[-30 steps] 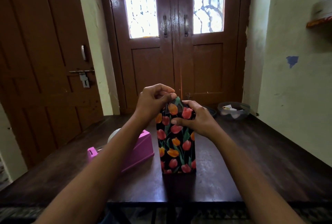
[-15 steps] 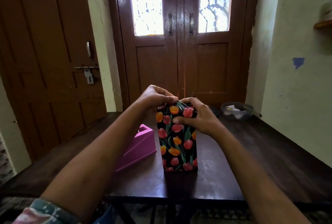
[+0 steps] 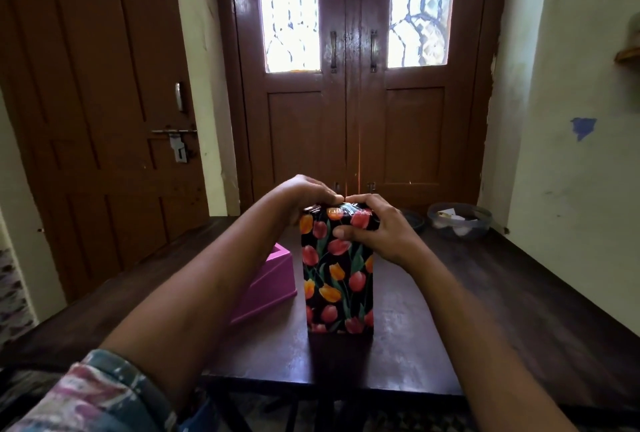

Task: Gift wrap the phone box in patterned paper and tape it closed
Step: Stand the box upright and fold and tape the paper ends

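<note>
Box (image 3: pixel 337 279) upright, left hand (image 3: pixel 301 196) atop, right hand (image 3: pixel 381 227) gripping

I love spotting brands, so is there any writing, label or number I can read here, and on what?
No text can be read here.
The wrapped box: tulip pattern only, no words.
The pink tape dispenser: no label shows.
The white scrap in the bowl: too small to read.

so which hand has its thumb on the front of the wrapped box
The right hand: its thumb lies across the front of the wrapped box; the left hand holds only its top corner.
</note>
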